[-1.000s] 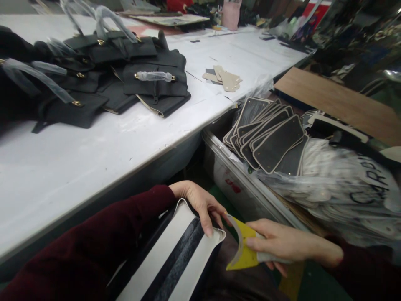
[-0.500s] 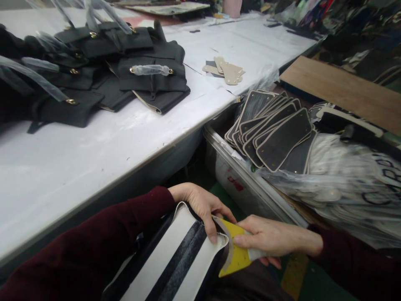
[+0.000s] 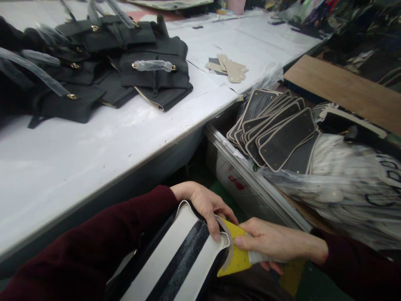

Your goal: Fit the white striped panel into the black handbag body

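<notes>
Probably the weak spot, the pale corner: the cream-white piece with a broad dark stripe (image 3: 180, 255) slants up from the bottom centre of the frame, its right corner overlapping the concave grey edge of the flat yellow curved-edged tool (image 3: 238, 246). A hard or crooked push with that edge could crease or scuff the white rim.
Left thumb: it presses close beside the tool — a slip could run the edge into it.
Striped piece, lower end: cut off by the frame, so its support cannot be told; poorly backed, it could twist under pressure.
Left hand (image 3: 205, 207): curled firmly over the piece's top end, thumb on the white rim, fingers over the far side, partly hidden.
Right hand (image 3: 275, 240): closed in a pinch on the tool, thumb on the yellow face, other fingers mostly hidden beneath.
Surroundings: black bags with plastic-wrapped handles (image 3: 155, 77) lie on the white-topped table (image 3: 94, 150), upper left; dark panels with beige edging (image 3: 286, 140) fill part of the greyish plastic bin (image 3: 250, 190), right of centre.
</notes>
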A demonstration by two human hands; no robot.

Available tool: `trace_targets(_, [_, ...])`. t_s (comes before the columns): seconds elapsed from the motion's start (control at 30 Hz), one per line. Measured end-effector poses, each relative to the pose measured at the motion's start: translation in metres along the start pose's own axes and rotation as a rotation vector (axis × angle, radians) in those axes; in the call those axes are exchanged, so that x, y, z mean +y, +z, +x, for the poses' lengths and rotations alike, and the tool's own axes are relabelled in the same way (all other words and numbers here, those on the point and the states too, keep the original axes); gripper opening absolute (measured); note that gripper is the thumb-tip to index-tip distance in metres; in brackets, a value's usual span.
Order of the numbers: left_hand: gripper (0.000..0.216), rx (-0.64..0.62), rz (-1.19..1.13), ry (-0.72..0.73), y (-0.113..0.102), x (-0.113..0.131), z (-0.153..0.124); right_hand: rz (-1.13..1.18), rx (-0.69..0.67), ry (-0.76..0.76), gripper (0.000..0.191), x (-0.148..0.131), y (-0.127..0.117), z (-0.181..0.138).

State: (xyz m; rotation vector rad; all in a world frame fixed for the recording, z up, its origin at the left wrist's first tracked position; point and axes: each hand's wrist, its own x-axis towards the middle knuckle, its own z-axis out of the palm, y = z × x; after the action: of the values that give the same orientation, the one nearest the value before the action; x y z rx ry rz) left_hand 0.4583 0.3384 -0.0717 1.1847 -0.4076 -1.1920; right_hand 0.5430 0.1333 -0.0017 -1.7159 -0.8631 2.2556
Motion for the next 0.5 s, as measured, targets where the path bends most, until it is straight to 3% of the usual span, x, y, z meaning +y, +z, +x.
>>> trace_targets(0.5, [0.087,0.003,-0.003,0.027,0.0014,-0.0014,-0.0002,0.031,0.046,0.038,0.05,0.0044,0.0104,0.003])
